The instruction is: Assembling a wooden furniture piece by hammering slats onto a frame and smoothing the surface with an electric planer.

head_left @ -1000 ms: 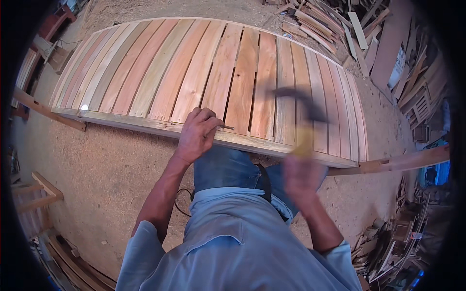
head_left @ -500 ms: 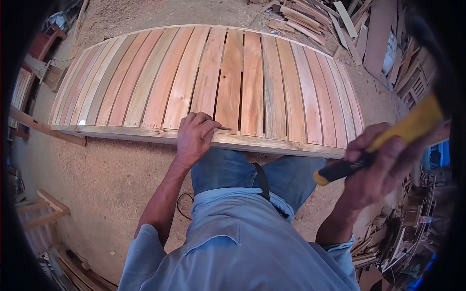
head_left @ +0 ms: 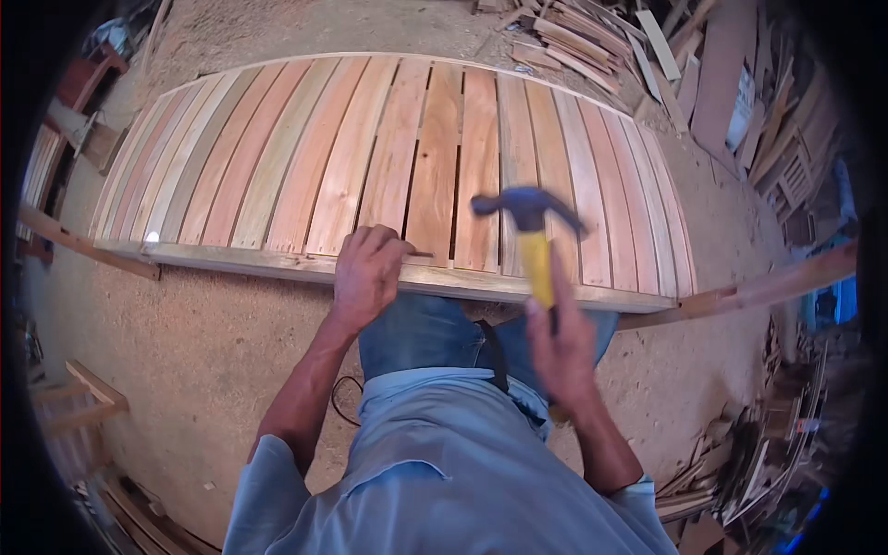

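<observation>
My right hand (head_left: 561, 347) grips a claw hammer (head_left: 535, 264) with a yellow and black handle. Its dark head, slightly blurred, hangs over the slats right of the middle. At the near edge of a slatted wooden panel (head_left: 347, 190), my left hand (head_left: 368, 276) rests with fingers closed. A thin dark nail (head_left: 422, 253) sticks out from its fingertips, by the near end of a brown slat (head_left: 435, 176). The nail's other end is hidden by the fingers. Narrow dark gaps run between the middle slats.
Wooden bars (head_left: 768, 289) stretch out from the panel's right and left ends. Scrap boards (head_left: 578, 42) lie piled at the far right, with more wood stacked at the lower right. A wooden frame (head_left: 92, 398) stands at the lower left. Sawdust covers the floor (head_left: 231, 370).
My right hand has swung the hammer from the far right in over the panel, left and downward. The left hand stays at the panel's near edge with the nail.
</observation>
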